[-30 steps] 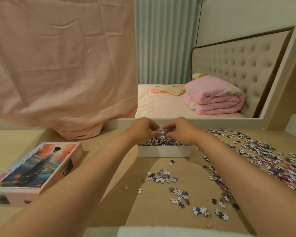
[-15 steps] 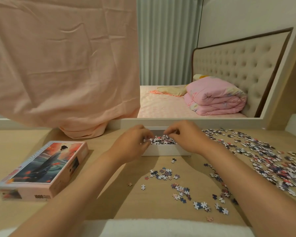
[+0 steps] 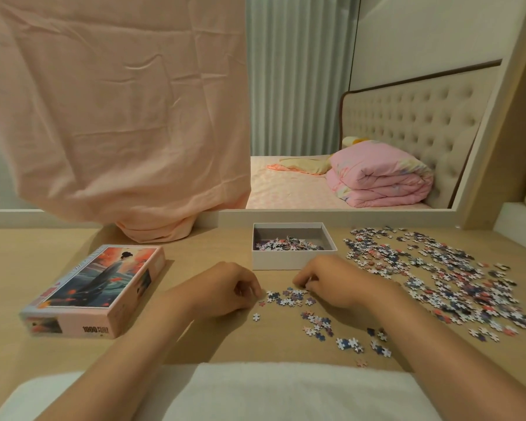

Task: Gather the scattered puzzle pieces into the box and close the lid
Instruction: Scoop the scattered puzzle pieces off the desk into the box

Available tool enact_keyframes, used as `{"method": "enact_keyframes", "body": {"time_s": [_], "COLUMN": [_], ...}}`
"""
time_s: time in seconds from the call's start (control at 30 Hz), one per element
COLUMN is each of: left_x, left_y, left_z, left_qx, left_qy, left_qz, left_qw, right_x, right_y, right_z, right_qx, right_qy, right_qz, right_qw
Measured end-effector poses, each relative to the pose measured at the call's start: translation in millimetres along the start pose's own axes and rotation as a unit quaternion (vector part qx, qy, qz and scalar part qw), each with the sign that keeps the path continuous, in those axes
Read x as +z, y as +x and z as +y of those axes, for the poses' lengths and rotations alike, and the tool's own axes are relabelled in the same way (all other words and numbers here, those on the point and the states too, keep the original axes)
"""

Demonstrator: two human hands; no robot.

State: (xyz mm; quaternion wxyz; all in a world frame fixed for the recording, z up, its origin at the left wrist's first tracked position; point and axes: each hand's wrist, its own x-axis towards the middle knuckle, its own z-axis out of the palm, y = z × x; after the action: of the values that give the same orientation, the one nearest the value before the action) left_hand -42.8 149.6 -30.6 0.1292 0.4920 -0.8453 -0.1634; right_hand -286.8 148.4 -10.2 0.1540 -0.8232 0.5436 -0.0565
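The left hand (image 3: 228, 288) and right hand (image 3: 331, 281) rest on the wooden table (image 3: 195, 338) just in front of the white box (image 3: 293, 260). Their fingers curl down on either side of a small cluster of puzzle pieces (image 3: 286, 297); whether either pinches a piece cannot be told. The box stands uncovered, a shallow heap of pieces (image 3: 289, 245) inside. Its lid (image 3: 101, 287) lies picture-up to the left, and a large scatter of pieces (image 3: 438, 275) lies to the right.

A tufted headboard (image 3: 413, 129), pale curtains (image 3: 298, 74) and a wooden table (image 3: 195, 344).
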Motion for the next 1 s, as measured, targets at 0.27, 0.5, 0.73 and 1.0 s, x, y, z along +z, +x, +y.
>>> {"method": "enact_keyframes", "body": {"time_s": [0.27,0.5,0.73,1.0], "left_x": [10,35,54,63], "left_y": [7,-9,7,22], "left_z": [12,17,48,59], "left_qx": [0.028,0.025,0.056,0.081], "left_qy": [-0.055,0.085,0.121,0.098], "left_qz": [0.092,-0.059,-0.084,-0.089], "left_qw": [0.994,0.994,0.988,0.988], "right_x": [-19,-31,-18,-35], "right_y": [-27,-50,-38,-61], "right_z": [7,16,14,15], "right_qx": [-0.001,0.155,0.115,0.168], "right_qy": [0.115,0.095,0.144,-0.023], "right_qz": [-0.047,-0.237,-0.155,-0.207], "right_qw": [0.992,0.954,0.971,0.964]}}
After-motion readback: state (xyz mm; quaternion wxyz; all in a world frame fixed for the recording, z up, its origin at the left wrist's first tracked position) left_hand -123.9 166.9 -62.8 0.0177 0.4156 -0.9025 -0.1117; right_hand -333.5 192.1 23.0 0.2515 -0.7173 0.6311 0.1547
